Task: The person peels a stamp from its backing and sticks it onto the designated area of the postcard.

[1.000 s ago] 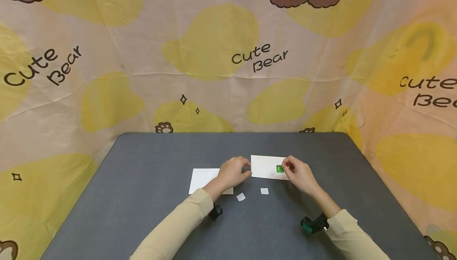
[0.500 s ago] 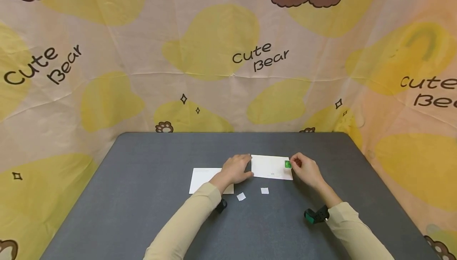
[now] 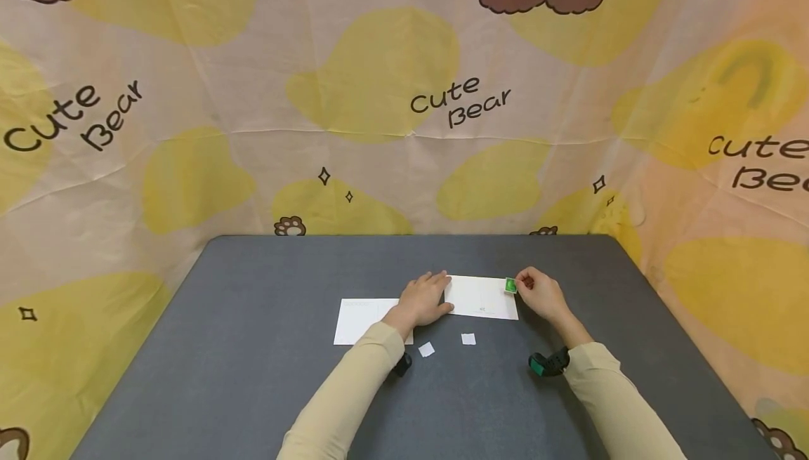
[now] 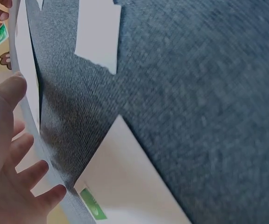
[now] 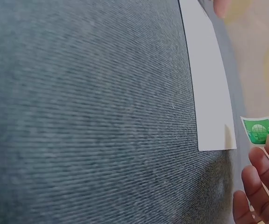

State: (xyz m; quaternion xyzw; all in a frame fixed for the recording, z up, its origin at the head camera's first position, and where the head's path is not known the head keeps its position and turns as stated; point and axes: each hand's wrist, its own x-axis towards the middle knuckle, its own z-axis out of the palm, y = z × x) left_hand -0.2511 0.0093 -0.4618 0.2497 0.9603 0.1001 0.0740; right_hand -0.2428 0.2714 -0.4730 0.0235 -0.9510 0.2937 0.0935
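My right hand (image 3: 542, 296) pinches a green postage stamp (image 3: 510, 286) with a white border between thumb and fingertips. In the head view the stamp overlaps the upper right corner of a white envelope (image 3: 470, 297). The right wrist view has the stamp (image 5: 257, 130) held up past the envelope's end (image 5: 211, 93), which carries a shadow. My left hand (image 3: 422, 300) rests at that envelope's left edge, fingers and thumb extended. Below my left forearm lies a second white envelope (image 3: 360, 319), partly covered; the left wrist view reveals a green stamp (image 4: 92, 204) at its corner.
Two small white paper squares lie on the dark grey table (image 3: 253, 376), one square (image 3: 426, 350) near the left sleeve, the other square (image 3: 468, 339) just below the right envelope. A patterned cloth (image 3: 366, 81) hangs behind the table's far edge.
My right hand has carried the stamp rightward and slightly away, from over the envelope's middle right to its upper right corner. My left hand has moved right and spread its fingers onto the envelope's left edge.
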